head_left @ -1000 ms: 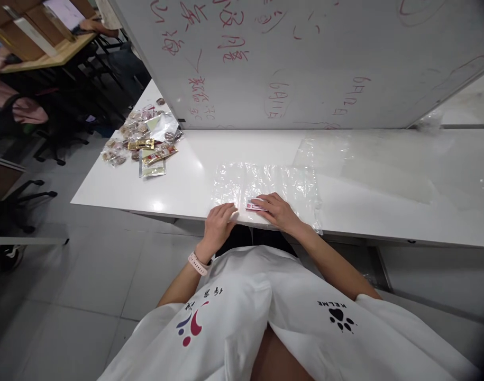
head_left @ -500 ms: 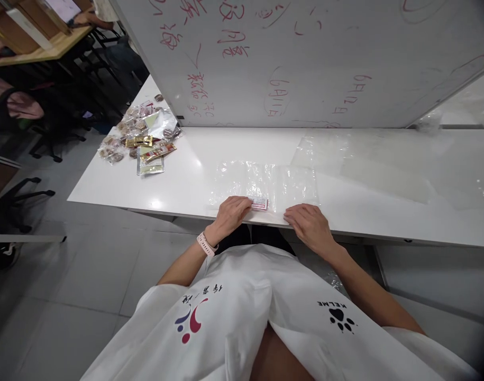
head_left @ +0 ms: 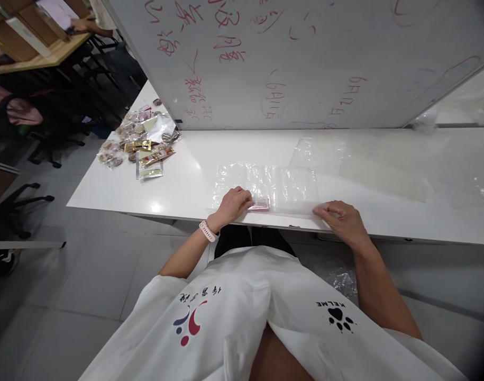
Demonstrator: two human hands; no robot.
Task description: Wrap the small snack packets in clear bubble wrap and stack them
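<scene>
A clear plastic bag (head_left: 293,185) lies flat along the near edge of the white table. A small flat packet with red and white print (head_left: 260,204) shows at its near side; whether it lies inside the bag or under it, I cannot tell. My left hand (head_left: 236,205), a pink watch band on its wrist, has its fingers bent together on the bag, fingertips against the packet's left end. My right hand (head_left: 345,219) pinches the bag's near right corner between thumb and fingers.
Snack packets (head_left: 138,140) are piled on the table's left end. Larger clear plastic sheets (head_left: 368,169) lie to the right. A whiteboard (head_left: 265,63) with red writing stands along the table's back. Other people and chairs (head_left: 39,196) are at the left.
My right hand has slid right along the table edge to the bag's near right corner. My left hand has shifted slightly and stays by the packet.
</scene>
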